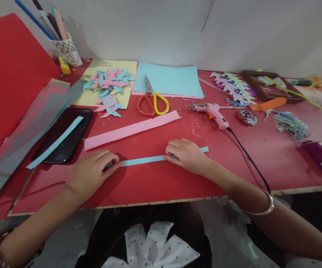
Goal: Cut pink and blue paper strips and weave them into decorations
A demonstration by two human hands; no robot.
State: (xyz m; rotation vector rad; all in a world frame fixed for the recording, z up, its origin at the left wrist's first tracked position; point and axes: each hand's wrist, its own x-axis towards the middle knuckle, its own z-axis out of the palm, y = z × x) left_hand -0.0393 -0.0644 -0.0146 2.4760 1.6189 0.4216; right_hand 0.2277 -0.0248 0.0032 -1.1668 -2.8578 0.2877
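Note:
A narrow light blue paper strip (pixel 144 160) lies stretched across the red tabletop between my hands. My left hand (pixel 96 169) pinches its left end, with thumb and fingers closed together. Farther right, my right hand (pixel 186 154) has its fingers closed on the strip, and the strip's end sticks out beyond it. Just behind them rests a wider pink paper strip (pixel 133 130). Another light blue strip (pixel 56 143) lies slantwise over a black phone (pixel 71 141), left of my left hand.
Scissors (pixel 152 98) with red and yellow handles lie behind the pink strip, near blue sheets (pixel 172 80) and folded paper pieces (pixel 109 85). At right are a pink glue gun (pixel 211 112) with a cord, a brown tray (pixel 264 87) and a purple box (pixel 321 156).

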